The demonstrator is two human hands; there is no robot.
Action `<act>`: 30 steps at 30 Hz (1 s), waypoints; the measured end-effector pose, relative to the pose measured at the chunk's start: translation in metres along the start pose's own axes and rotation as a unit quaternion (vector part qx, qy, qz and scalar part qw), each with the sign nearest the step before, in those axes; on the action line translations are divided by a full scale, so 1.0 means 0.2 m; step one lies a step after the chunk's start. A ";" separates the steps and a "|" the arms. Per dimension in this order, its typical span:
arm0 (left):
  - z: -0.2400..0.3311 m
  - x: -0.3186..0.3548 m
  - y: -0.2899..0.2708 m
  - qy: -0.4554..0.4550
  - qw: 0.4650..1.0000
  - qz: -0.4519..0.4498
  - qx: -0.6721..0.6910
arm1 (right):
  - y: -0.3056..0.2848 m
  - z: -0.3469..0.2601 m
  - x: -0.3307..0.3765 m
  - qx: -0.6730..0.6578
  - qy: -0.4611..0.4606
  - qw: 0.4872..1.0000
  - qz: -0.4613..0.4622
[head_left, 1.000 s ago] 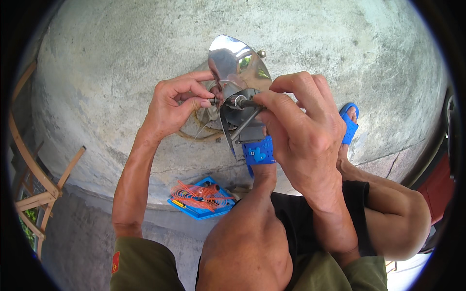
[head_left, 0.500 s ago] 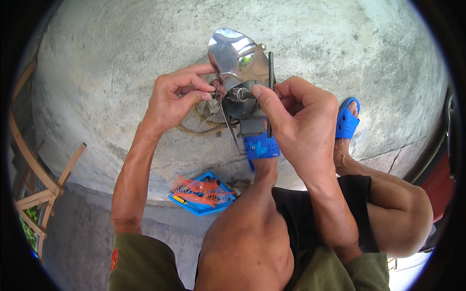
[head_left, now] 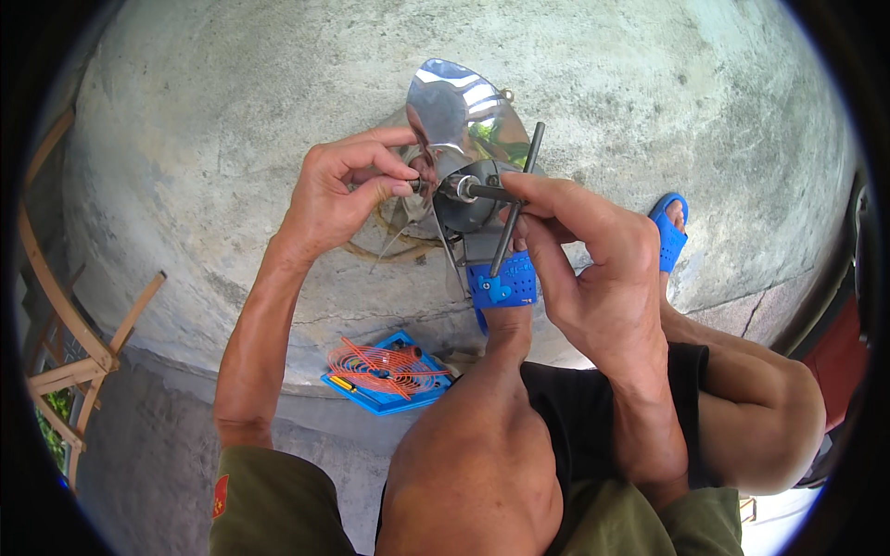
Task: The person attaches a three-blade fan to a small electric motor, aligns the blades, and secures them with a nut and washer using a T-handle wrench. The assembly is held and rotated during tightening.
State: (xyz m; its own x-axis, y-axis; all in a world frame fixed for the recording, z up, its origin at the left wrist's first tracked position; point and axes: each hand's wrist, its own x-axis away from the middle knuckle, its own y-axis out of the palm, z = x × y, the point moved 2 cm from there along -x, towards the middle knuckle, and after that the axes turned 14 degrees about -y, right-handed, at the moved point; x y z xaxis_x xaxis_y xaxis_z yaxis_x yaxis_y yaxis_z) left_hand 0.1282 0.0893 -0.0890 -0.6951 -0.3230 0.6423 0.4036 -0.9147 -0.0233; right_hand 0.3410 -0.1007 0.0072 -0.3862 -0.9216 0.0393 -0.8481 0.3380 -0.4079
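Observation:
A shiny metal propeller (head_left: 454, 107) with a dark round hub (head_left: 461, 206) stands on the concrete floor between my hands. My left hand (head_left: 338, 190) pinches a small part at the left end of the hub's shaft. My right hand (head_left: 584, 259) grips a dark T-handle wrench (head_left: 516, 195); its socket end sits on the shaft and its cross bar slants from upper right down to lower left. A blue perforated sandal (head_left: 503, 281) on my foot rests just below the hub.
A small blue-framed fan with an orange wire guard (head_left: 385, 371) lies on the concrete by my left knee. My other foot in a blue sandal (head_left: 669, 232) is at the right. Wooden chair legs (head_left: 74, 343) stand at the left edge.
My right hand has turned the T-handle wrench, so its cross bar now sticks up past my fingers. My left hand stays pinched at the shaft's left end.

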 end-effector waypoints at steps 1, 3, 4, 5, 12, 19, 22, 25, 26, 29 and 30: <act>0.00 0.00 0.00 0.002 1.000 -0.001 -0.001 | 0.00 0.00 0.00 0.020 -0.012 1.000 0.003; 0.00 0.00 0.01 0.000 1.000 0.000 0.004 | 0.01 0.00 0.00 0.052 -0.010 0.999 0.006; -0.01 0.00 0.01 -0.004 1.000 0.002 0.010 | 0.01 -0.01 0.00 0.064 0.005 0.998 0.006; -0.01 0.00 0.01 -0.007 1.000 0.004 0.015 | 0.02 -0.01 0.00 0.076 0.020 0.997 0.007; 0.00 0.01 0.02 -0.001 1.000 0.002 -0.005 | 0.08 0.04 -0.01 0.098 0.058 0.991 0.076; 0.00 0.01 0.02 0.001 1.000 -0.003 0.013 | 0.08 -0.01 0.02 0.006 0.083 0.994 0.069; 0.01 0.01 0.03 0.007 1.000 -0.004 0.013 | 0.02 0.01 0.02 0.011 0.006 1.000 0.026; 0.00 0.02 0.02 -0.007 1.000 0.003 0.008 | -0.03 -0.01 0.00 0.008 -0.006 1.000 -0.024; 0.00 0.02 0.01 -0.013 1.000 0.005 0.006 | -0.03 -0.01 0.00 0.015 -0.015 0.999 -0.028; 0.01 0.01 0.02 -0.007 1.000 -0.001 0.020 | 0.01 0.01 0.01 0.047 0.004 0.999 -0.009; 0.01 0.01 0.02 -0.003 1.000 0.000 0.017 | 0.02 0.01 0.01 0.060 0.017 0.998 0.003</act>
State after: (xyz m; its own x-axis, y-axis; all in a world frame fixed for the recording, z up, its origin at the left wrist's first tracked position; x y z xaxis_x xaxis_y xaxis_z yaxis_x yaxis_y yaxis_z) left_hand 0.1295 0.0861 -0.0860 -0.6914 -0.3208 0.6473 0.4229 -0.9062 0.0026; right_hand 0.3371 -0.1008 0.0033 -0.4041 -0.9122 0.0670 -0.7970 0.3152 -0.5152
